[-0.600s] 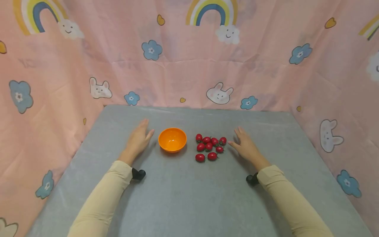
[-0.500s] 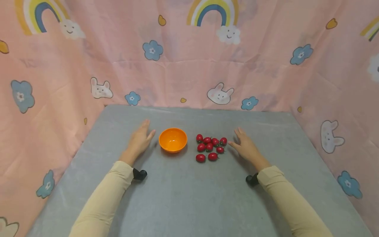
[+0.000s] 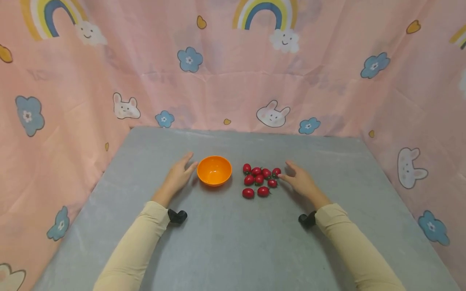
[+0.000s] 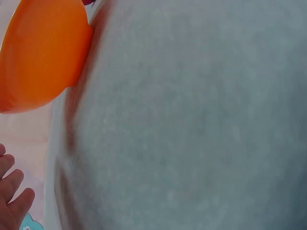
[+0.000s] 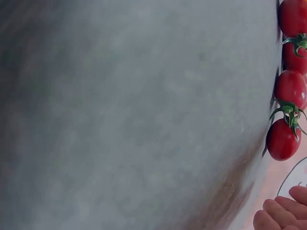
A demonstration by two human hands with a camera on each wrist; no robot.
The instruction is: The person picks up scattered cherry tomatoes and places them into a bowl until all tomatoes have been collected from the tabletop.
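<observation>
While an orange bowl (image 3: 214, 173) is sitting upright on the grey table (image 3: 225, 242), 9 red tomatoes (image 3: 259, 180) are lying to its right in a loose cluster: 4 along the far side, 3 in the middle and 2 nearest the person. Green stems (image 5: 288, 110) are showing on some of them, most plainly in the right wrist view, where 4 tomatoes are lining the right edge.

Just left of the bowl, the left hand (image 3: 177, 175) is pointing forward, its fingers released and its thumb standing off from them. The thumb tip is nearly meeting the bowl's rim, and I cannot tell from the head view whether they are touching. In the left wrist view, the visible fingers are showing apart from the bowl.

On the other side, the right hand (image 3: 301, 181) is pointing inward beside the tomatoes, its fingers released too. Its thumb tip is lying right by the rightmost tomato; contact is hard to judge.

Cream sleeves (image 3: 132, 246) are covering both forearms, and black wrist pieces (image 3: 177, 216) are projecting inward from the cuffs. Behind the table, a pink curtain (image 3: 218, 91) is hanging, bearing printed rainbows, clouds, rabbits and flowers.
</observation>
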